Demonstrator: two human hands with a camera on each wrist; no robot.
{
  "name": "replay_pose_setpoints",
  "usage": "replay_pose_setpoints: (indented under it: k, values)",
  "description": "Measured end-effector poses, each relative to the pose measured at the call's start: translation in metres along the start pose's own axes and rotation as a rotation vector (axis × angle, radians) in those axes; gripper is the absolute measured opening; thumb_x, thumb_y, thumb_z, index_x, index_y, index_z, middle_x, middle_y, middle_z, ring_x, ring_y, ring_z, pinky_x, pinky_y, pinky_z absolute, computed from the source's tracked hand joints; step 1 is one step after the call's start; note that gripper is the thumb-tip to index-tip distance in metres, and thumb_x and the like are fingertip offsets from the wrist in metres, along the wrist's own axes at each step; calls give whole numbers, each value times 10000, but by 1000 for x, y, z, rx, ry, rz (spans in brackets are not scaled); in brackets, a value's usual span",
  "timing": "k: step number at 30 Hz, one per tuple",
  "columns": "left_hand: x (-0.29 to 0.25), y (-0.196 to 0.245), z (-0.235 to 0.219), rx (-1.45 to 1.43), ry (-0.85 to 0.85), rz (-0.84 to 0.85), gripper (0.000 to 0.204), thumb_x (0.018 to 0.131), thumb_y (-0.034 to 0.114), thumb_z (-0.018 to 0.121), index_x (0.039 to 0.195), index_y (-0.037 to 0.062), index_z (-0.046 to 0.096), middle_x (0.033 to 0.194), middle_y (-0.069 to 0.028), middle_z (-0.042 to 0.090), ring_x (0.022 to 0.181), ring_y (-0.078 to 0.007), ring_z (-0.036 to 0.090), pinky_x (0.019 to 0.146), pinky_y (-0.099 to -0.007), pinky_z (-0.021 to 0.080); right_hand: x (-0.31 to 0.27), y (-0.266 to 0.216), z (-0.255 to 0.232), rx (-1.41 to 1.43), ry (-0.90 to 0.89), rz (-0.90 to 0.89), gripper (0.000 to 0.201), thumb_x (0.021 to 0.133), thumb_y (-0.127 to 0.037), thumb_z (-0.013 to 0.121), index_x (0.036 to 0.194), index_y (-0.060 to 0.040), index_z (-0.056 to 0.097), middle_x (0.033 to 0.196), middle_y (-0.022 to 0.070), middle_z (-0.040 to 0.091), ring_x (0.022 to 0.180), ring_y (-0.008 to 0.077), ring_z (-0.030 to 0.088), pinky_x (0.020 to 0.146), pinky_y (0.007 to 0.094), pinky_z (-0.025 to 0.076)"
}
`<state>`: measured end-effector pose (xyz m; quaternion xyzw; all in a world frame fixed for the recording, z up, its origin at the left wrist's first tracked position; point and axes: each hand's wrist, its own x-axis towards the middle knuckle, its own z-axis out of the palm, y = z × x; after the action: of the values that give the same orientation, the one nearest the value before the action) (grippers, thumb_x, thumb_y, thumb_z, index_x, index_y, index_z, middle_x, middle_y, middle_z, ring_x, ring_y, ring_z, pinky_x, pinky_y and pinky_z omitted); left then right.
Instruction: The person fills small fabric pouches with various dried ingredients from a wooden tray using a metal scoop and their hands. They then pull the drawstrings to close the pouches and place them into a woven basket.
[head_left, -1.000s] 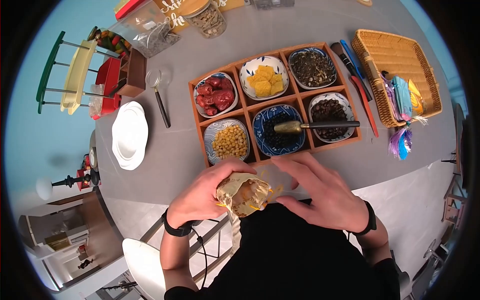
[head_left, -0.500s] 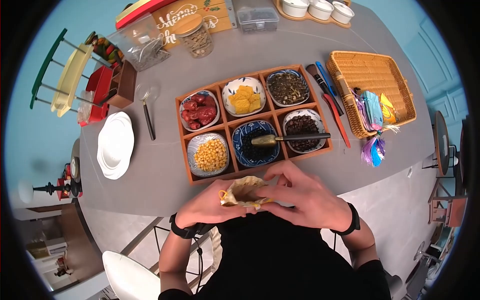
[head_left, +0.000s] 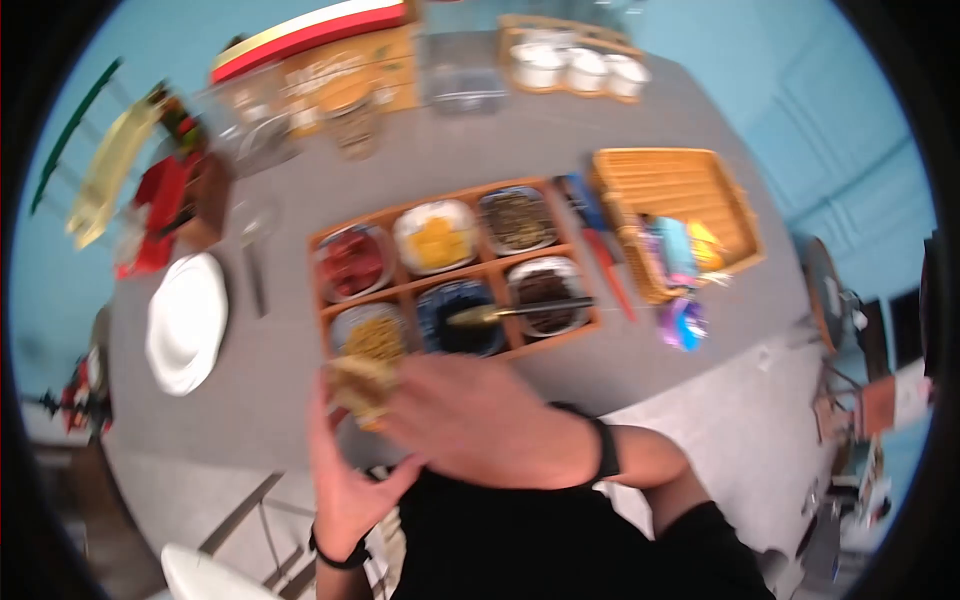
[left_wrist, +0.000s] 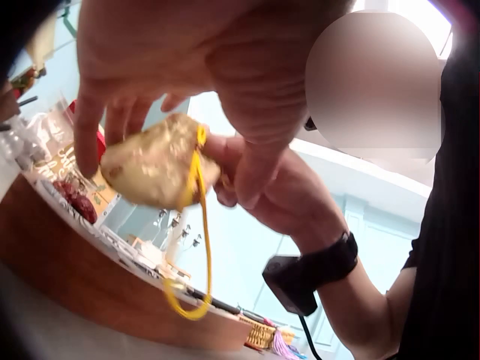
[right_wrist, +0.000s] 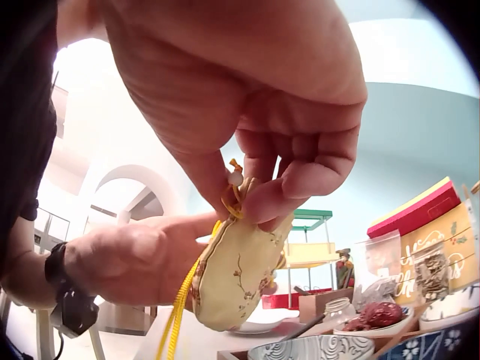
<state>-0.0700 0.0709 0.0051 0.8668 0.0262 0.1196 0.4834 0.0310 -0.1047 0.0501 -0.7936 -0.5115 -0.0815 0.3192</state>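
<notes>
Left hand, one: fingers extended, thumb standing apart, set about the body of a cloth pouch; whether its fingertips bore on the cloth I could not tell. Right hand, one: thumb and fingers pinched at the pouch's neck. The pouch itself, cream with a small sprig pattern, I recorded between the two hands, neck uppermost in the right wrist view, a yellow cord looping below it and a pale bead just beside the right fingertips. Just ahead of the hands I entered a compartmented wooden tray. Near row: corn kernels closest to the pouch, a blue bowl of dark contents, then dark brown beans, a scoop lying across the latter two. Far row: red dried fruit, yellow pieces, dried leaves. Ahead and left of the left hand, one white dish; ahead and right of the right hand, one wicker basket holding coloured sachets. My head view was blurred.
</notes>
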Motion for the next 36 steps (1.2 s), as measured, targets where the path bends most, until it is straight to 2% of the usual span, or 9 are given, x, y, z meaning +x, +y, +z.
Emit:
replay_pose_setpoints:
  k: [4,6,11,13,20,26,28,30,36]
  values:
    - [20,-3,28,-210,261,-23,1124,685,208,877,1525,-30,171,1503,-206,359,1388,-306,374,1136,-406,310,14,-13,18,61,74,22,162,754,-114,646,887,-51,577,878,70,514,844,226,573,670,344,502]
    - [29,0,28,-370,438,-209,1060,721,191,850,1528,-1,191,1444,-191,419,1323,-280,435,1098,-400,345,17,-16,22,106,52,27,173,749,-103,650,887,-36,571,866,80,517,829,234,576,662,344,503]
    - [23,-18,15,-297,185,-116,936,773,209,821,1499,15,262,1268,-140,545,1167,-230,548,1006,-361,434,15,-2,3,266,-124,95,175,774,-74,650,907,2,563,915,138,560,863,290,615,685,381,505]
    - [18,-15,8,-406,40,-201,916,765,196,827,1483,12,291,1246,-110,557,1145,-214,561,977,-344,461,14,11,-3,263,-367,25,150,779,-38,633,900,2,552,951,147,572,902,310,620,700,407,499]
    - [9,-33,-5,56,-117,37,805,743,105,820,1399,-14,370,1210,-108,590,1084,-182,605,948,-315,481,22,2,-2,287,-291,-73,119,760,-15,615,851,-18,539,901,110,537,835,301,574,737,398,464]
    - [5,-34,-5,-367,-110,-214,650,760,74,794,1315,-22,468,1193,-116,591,1073,-210,619,921,-324,497,25,-2,2,239,-334,-148,114,781,-55,637,849,-11,556,911,117,563,865,257,584,753,363,455]
    - [8,-43,-6,-167,-199,20,657,758,68,796,1326,12,470,1195,-114,574,1076,-238,613,926,-337,495,22,-3,1,245,-370,-140,129,795,-53,632,901,-3,578,928,113,559,908,259,579,781,383,456]
    - [8,-46,-6,-276,-164,-80,689,717,27,800,1324,41,476,1198,-121,550,1075,-278,603,921,-355,495,17,-4,-7,301,-312,14,328,823,-70,673,1135,-4,597,984,113,598,922,320,607,803,407,495]
    - [14,-49,-18,-26,-115,-20,596,711,-1,789,1230,44,501,1170,-98,546,1064,-235,572,899,-337,475,-41,51,-43,-29,28,443,280,781,-39,735,1045,35,678,937,159,643,831,343,632,727,395,528]
